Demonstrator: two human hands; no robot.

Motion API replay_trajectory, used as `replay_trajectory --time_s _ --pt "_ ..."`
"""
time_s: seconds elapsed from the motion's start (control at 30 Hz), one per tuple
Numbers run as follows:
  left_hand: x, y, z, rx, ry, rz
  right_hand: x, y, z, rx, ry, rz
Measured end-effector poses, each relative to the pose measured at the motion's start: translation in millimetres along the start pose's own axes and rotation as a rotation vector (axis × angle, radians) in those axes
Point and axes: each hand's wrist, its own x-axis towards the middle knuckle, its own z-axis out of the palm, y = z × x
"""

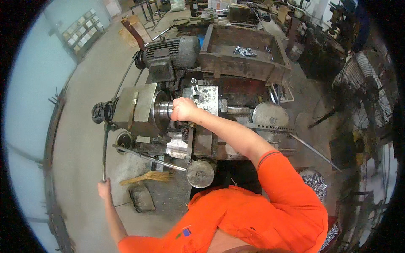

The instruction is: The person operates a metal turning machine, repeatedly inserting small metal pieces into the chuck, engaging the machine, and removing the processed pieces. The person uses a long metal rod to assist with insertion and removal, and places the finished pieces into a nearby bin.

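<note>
A small metal lathe [202,141] stands in front of me. Out at the left, my left hand [104,189] is closed round the lower end of a long dark lever [104,156], which runs up to the rear end of the headstock [134,105]. Across the machine reaches my right arm, and my right hand [183,109] is a fist right at the end of the shiny spindle nose [163,110]. Whatever lies inside that fist is hidden. Just beyond it is the steel cross slide [206,98], with an upright bolt [194,82] on top.
Behind the lathe sit a belt-driven motor [171,55] and a rusty metal tray [244,67] with small shiny parts [245,51]. Long rods stick out from two round discs [200,174]. A straw brush [147,177] lies below. At right are a fan [365,90] and a bin of metal pieces [314,183].
</note>
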Motion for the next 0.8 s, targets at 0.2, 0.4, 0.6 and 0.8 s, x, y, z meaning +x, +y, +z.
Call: replay_trajectory --time_s 0.2,0.4,0.6,0.8 --pt "-56 36 -11 -0.161 -0.071 -0.078 3 0 0 -0.007 -0.033 0.035" --pt "-82 64 -20 -0.072 -0.063 -0.116 4 -2 4 -0.070 0.009 -0.014" --pt "-79 44 -32 -0.586 -0.340 0.033 -10 -6 -27 -0.100 0.024 0.009" --pt "-42 26 -1 -0.598 -0.491 0.145 -19 94 -124 -0.123 0.413 0.120"
